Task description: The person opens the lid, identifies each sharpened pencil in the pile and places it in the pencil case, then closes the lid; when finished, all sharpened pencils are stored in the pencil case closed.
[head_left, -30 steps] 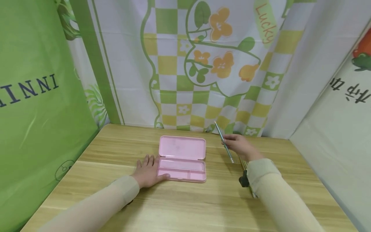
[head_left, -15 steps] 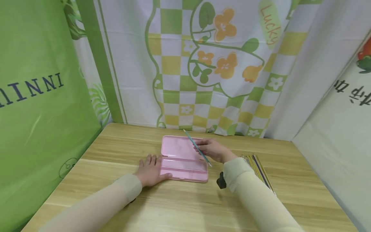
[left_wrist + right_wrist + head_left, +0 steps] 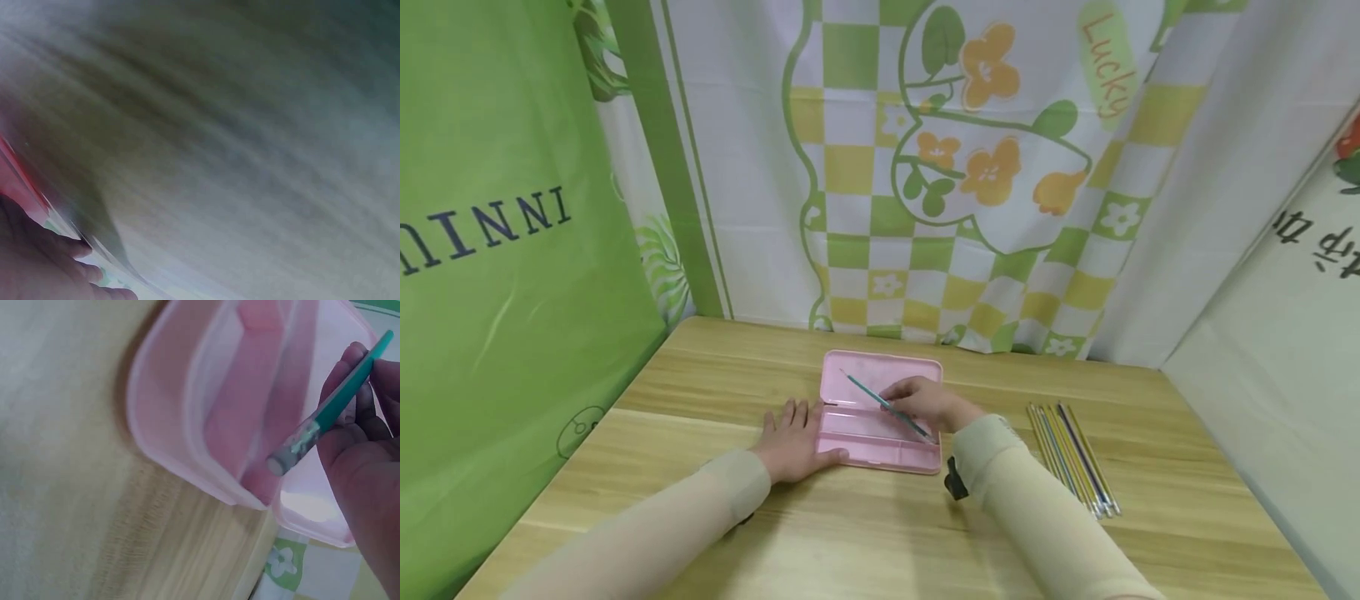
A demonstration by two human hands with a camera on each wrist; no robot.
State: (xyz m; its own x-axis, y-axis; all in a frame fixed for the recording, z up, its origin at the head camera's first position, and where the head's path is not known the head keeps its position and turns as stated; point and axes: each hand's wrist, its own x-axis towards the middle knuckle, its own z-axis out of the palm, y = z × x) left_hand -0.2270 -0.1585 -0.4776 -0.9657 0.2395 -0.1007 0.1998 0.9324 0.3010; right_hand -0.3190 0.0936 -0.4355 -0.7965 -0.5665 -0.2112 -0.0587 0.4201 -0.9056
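A pink pencil case (image 3: pixel 861 458) lies with its lid up on the wooden table, its tray divided into compartments. My left hand (image 3: pixel 792 446) rests at the case's left side, fingers spread and thumb over the front left corner. My right hand (image 3: pixel 925 402) pinches a teal pencil (image 3: pixel 867 390) above the case, slanted across the lid and tray in the head view. In the right wrist view the eraser end of the pencil (image 3: pixel 340 400) points down toward the tray. Seen from the left wrist, only part of the left hand (image 3: pixel 44 265) shows beside the pink edge.
Several pencils (image 3: pixel 1075 458), mostly yellow with some blue, lie side by side on the table (image 3: pixel 1180 492) to the right. A patterned curtain (image 3: pixel 955 283) hangs behind the table, with a green cloth (image 3: pixel 497 350) on the left side.
My right hand has carried the teal pencil leftward from near the other pencils to over the case, and lowered it. My left hand has stayed at the case's side.
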